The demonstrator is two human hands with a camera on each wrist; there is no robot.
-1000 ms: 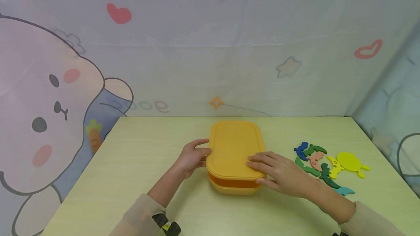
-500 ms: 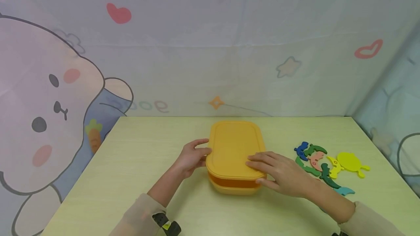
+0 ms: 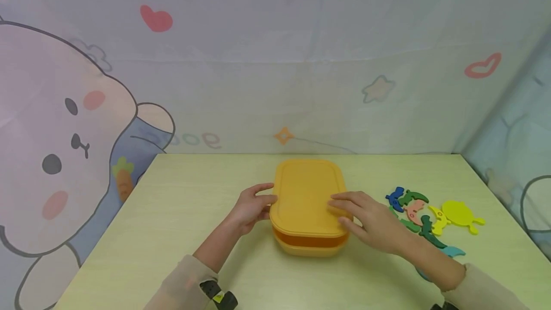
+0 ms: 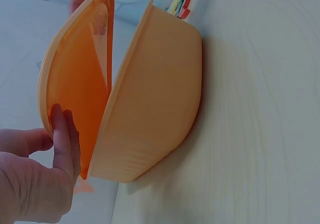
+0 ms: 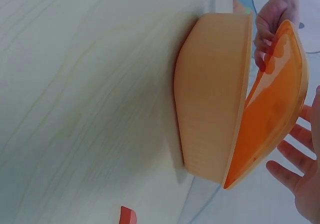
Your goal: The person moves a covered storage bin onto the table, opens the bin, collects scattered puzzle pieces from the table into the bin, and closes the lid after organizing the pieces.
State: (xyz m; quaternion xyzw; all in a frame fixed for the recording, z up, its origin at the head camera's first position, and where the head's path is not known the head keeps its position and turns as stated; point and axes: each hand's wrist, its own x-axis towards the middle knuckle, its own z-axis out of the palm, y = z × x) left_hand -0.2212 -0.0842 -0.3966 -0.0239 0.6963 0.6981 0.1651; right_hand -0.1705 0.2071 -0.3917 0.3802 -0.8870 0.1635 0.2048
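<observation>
On the table stands an orange-yellow plastic box (image 3: 310,251) with a matching lid (image 3: 307,195) tilted over it. The lid's near edge is raised, leaving a gap above the rim, while its far end meets the box. My left hand (image 3: 249,208) pinches the lid's left edge; in the left wrist view its fingers (image 4: 61,141) lie against the lid's underside, thumb on the outer side. At the lid's right edge is my right hand (image 3: 372,221), fingers spread and relaxed. The right wrist view shows these fingers (image 5: 295,156) close to the lid's outer face; contact is unclear.
Right of the box lie several flat animal-shaped pieces, including a yellow turtle (image 3: 458,213), a blue piece (image 3: 395,198), a pink piece (image 3: 415,211) and a dark green one (image 3: 430,233). My right forearm partly covers some. A printed cloth (image 3: 258,61) hangs behind the table (image 3: 193,233).
My right hand has lifted and shifted slightly away from the lid, its thumb leaving the near right corner. My left hand and the lid look nearly unchanged.
</observation>
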